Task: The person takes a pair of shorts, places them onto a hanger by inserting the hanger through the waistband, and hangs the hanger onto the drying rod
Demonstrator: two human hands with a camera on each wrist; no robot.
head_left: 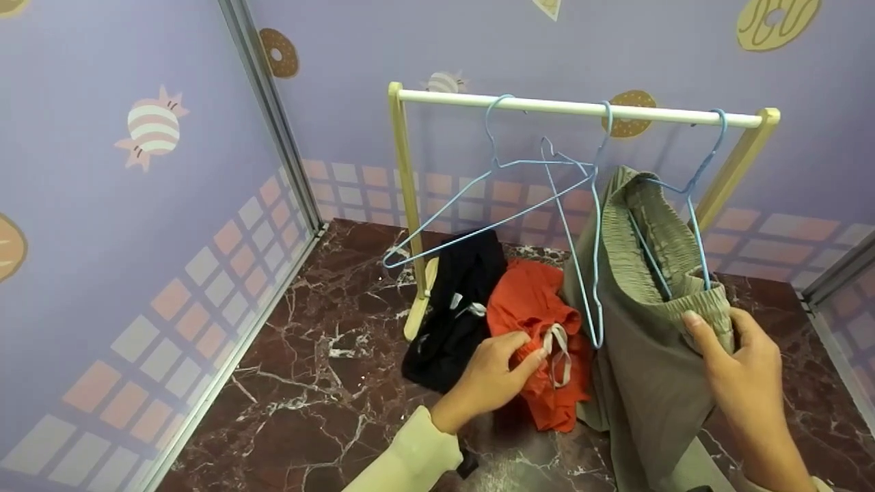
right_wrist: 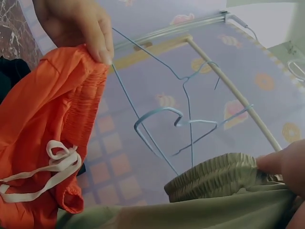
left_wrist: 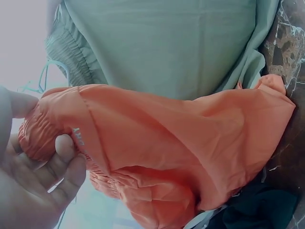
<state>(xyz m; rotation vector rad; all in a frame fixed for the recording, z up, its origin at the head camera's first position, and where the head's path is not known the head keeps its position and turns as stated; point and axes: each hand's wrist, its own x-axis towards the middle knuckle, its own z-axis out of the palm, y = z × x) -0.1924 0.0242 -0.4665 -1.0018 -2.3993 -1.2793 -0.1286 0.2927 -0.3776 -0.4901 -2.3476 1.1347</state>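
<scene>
My left hand pinches the elastic waistband of the orange shorts, which have a white drawstring. The left wrist view shows the shorts hanging down from that grip toward the floor. My right hand grips the waistband of the olive trousers, thumb on the near side. A blue wire hanger on the rail reaches down into the open waist of these trousers. In the right wrist view, my thumb lies at the gathered olive waistband.
Two bare blue hangers hang from the white rail of a small wooden rack. A black garment with a white drawstring lies on the dark marbled floor by the rack's left foot. Patterned lilac walls stand behind and to the left.
</scene>
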